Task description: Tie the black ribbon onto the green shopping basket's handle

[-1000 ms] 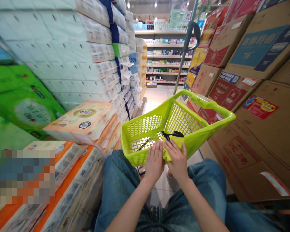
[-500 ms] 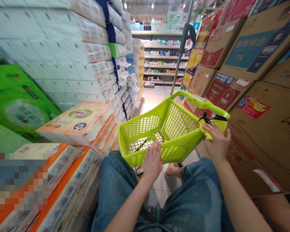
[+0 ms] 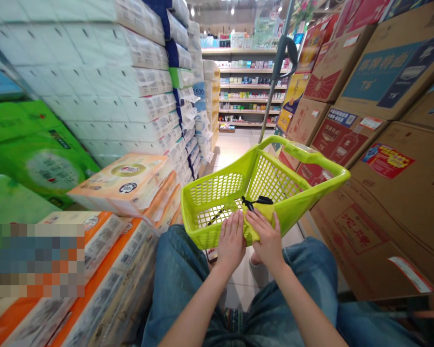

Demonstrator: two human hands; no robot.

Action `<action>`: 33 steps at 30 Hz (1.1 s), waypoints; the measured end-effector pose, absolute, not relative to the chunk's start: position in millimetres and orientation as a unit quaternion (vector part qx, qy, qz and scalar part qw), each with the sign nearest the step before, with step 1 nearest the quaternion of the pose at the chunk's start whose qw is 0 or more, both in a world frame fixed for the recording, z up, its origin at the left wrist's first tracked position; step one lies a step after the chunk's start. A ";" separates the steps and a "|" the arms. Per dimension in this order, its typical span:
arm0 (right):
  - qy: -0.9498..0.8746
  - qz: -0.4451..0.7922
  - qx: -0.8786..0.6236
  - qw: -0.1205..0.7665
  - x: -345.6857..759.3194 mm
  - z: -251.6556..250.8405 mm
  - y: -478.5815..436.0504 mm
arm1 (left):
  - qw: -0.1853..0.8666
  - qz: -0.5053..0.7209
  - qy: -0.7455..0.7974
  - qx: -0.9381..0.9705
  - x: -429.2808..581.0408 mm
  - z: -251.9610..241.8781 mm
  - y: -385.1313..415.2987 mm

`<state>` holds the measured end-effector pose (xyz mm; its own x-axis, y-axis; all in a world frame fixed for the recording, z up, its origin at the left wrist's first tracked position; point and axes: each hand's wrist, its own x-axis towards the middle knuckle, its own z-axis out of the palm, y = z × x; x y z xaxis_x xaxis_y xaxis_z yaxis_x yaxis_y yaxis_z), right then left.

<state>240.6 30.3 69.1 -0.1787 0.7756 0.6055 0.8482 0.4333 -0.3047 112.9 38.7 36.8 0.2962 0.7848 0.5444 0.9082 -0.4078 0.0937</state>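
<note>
Holds a yellow cloth [image 3: 262, 213] with the right hand [image 3: 269, 241], fingers bent over it, pressing it to the near rim of the lime-green basket [image 3: 217, 193]. Lays the left hand [image 3: 231, 241] flat and open just beside, touching the same rim, grasping nothing. Sits low between tissue packs [image 3: 123, 183], left, and cartons [image 3: 394, 193], right.

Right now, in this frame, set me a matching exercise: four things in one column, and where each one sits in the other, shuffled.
1 left hand
2 right hand
3 cardboard boxes
4 orange packs

A stacked to the person's right
B on the yellow cloth
C resting directly on the green basket's near rim
D stacked to the person's left

Pairs: 1-C, 2-B, 3-A, 4-D
</note>
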 end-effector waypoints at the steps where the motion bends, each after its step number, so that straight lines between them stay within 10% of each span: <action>1: -0.776 -0.052 -0.523 0.349 249.0 71.6 30.9 | 0.116 -0.267 -0.532 -0.795 113.2 37.1 38.3; 12: -0.658 -0.210 -0.607 0.392 407.3 112.3 74.9 | 0.109 -0.259 -0.540 -0.794 115.9 37.7 39.4; 33: -0.809 -0.094 -0.505 0.287 301.4 84.5 41.1 | 0.112 -0.267 -0.538 -0.792 114.5 38.2 37.7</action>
<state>301.4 41.1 84.5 -0.3256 0.7620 0.5597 0.8705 0.4727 -0.1372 114.5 37.7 38.2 0.2788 0.7917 0.5436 0.9112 -0.3968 0.1105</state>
